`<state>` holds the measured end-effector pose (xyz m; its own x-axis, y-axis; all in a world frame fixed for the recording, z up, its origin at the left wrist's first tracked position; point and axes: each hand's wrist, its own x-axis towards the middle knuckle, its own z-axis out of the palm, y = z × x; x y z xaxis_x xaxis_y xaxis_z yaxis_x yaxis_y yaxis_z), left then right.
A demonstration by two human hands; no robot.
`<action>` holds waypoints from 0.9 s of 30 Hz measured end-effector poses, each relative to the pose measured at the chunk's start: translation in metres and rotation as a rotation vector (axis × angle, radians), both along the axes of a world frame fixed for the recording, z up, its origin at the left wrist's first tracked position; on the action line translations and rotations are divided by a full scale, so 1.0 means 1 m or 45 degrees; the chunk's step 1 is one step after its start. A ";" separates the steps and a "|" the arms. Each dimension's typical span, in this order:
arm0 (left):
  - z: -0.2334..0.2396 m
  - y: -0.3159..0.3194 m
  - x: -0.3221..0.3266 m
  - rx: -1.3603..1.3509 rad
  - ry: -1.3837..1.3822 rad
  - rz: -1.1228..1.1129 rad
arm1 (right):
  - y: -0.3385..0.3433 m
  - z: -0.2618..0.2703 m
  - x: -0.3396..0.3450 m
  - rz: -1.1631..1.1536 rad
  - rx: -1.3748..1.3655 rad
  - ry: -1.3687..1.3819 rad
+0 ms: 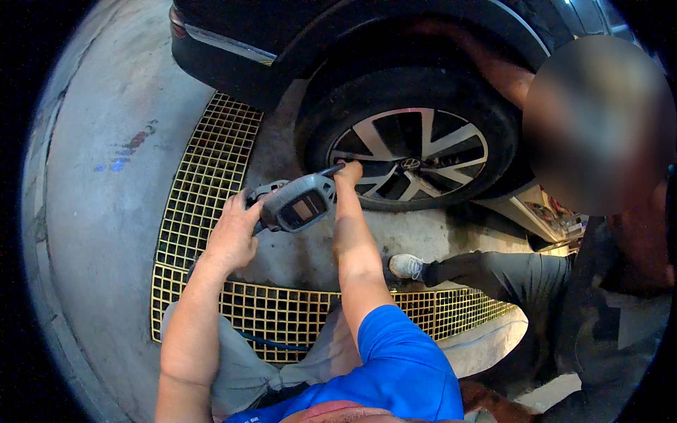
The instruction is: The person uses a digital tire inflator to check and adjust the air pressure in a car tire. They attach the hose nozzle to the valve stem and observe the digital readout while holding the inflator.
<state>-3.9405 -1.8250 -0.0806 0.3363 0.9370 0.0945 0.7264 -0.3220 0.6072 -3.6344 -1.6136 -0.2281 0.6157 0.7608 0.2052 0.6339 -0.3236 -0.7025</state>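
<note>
My left hand (232, 230) is wrapped around the handle of a grey handheld tyre inflator gauge (296, 203) with a dark face and a small display. From its top a short black hose (330, 170) runs to the wheel rim. At the rim's left edge, my right hand (349, 172) grips the hose end; its fingertips and the tyre valve area are partly hidden. The alloy wheel (411, 163) has silver spokes and a Volkswagen centre cap. Around it sits the black tyre (391, 87), standing upright on the concrete floor under the car's wheel arch.
The dark car body (232, 26) overhangs the wheel. Another person, face blurred, crouches at right with an arm (497, 74) reaching into the wheel arch and a shoe (407, 266) near my right forearm. Yellow floor grating (211, 174) borders the concrete. A dark hose (275, 343) crosses the grating.
</note>
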 end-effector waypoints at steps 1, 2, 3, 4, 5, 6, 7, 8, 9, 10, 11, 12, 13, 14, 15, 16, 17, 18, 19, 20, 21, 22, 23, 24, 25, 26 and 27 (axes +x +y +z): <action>0.000 0.000 0.000 -0.001 -0.001 -0.002 | 0.000 -0.001 -0.001 -0.027 0.049 0.023; 0.001 0.000 0.001 -0.018 0.037 0.012 | 0.000 -0.001 -0.001 -0.009 0.099 0.007; 0.002 0.000 0.001 -0.055 0.072 0.030 | 0.001 -0.002 -0.001 -0.064 0.072 0.049; 0.003 -0.001 0.001 -0.036 0.076 0.025 | 0.003 -0.004 0.000 -0.117 0.052 0.085; 0.004 -0.001 0.001 -0.034 0.051 0.018 | 0.005 -0.005 0.001 -0.124 0.045 0.091; 0.005 -0.001 0.002 -0.031 0.018 0.012 | 0.007 -0.007 0.003 -0.111 -0.043 0.095; 0.006 -0.002 0.001 -0.029 0.027 0.005 | 0.009 -0.010 0.005 -0.113 -0.137 0.089; 0.007 -0.003 0.001 -0.038 0.023 0.005 | 0.010 -0.012 0.008 -0.103 -0.124 0.101; 0.007 -0.003 0.001 -0.018 -0.013 0.001 | 0.011 -0.015 0.010 -0.040 -0.055 0.034; 0.007 -0.004 0.000 -0.035 0.020 -0.006 | 0.012 -0.018 0.011 -0.030 -0.023 -0.028; 0.006 -0.005 -0.001 -0.054 0.063 0.025 | 0.010 -0.022 0.013 0.017 -0.020 -0.016; 0.005 -0.004 -0.001 -0.058 0.092 0.052 | 0.013 -0.025 0.011 -0.030 0.110 0.304; 0.003 -0.003 -0.003 -0.098 0.021 0.046 | 0.011 -0.028 0.013 0.055 0.132 0.167; 0.001 -0.002 -0.003 -0.125 0.017 0.057 | 0.010 -0.031 0.012 0.055 0.076 0.081; -0.001 -0.002 -0.004 -0.053 0.002 0.057 | 0.011 -0.033 0.012 -0.007 0.057 0.002; -0.003 -0.002 -0.002 -0.025 -0.006 0.069 | 0.013 -0.035 0.009 -0.073 0.195 -0.031; -0.004 -0.002 -0.001 -0.005 -0.018 0.050 | 0.012 -0.036 0.009 -0.068 0.100 -0.087; -0.005 -0.003 -0.001 -0.031 -0.021 0.050 | 0.012 -0.036 0.007 -0.097 0.154 0.004; -0.005 -0.002 0.000 -0.001 -0.074 0.035 | 0.011 -0.037 0.007 -0.127 0.160 0.182; -0.006 0.000 0.001 0.026 -0.092 0.032 | 0.009 -0.036 0.007 -0.187 0.073 0.179; -0.005 0.001 0.002 0.011 -0.092 0.024 | 0.006 -0.036 0.007 -0.165 0.259 0.578; -0.004 0.001 0.002 0.011 -0.120 0.014 | 0.003 -0.036 0.008 -0.210 0.384 1.008; -0.003 0.001 0.002 0.044 -0.139 -0.018 | -0.001 -0.034 0.014 -0.212 0.468 0.950; -0.003 0.001 0.003 -0.013 -0.104 -0.010 | -0.004 -0.033 0.019 -0.088 0.414 1.523; -0.003 0.002 0.003 -0.037 -0.113 -0.019 | -0.008 -0.030 0.025 -0.019 0.306 2.095; -0.003 0.002 0.002 -0.060 -0.148 -0.029 | -0.011 -0.028 0.030 0.049 0.337 2.092; -0.003 0.001 0.003 -0.062 -0.122 -0.023 | -0.015 -0.025 0.037 0.197 0.176 2.133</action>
<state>-3.9376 -1.8243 -0.0837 0.3448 0.9352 0.0812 0.6589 -0.3027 0.6887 -3.5977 -1.6285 -0.2529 0.1362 0.8641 -0.4845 -0.7674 -0.2172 -0.6032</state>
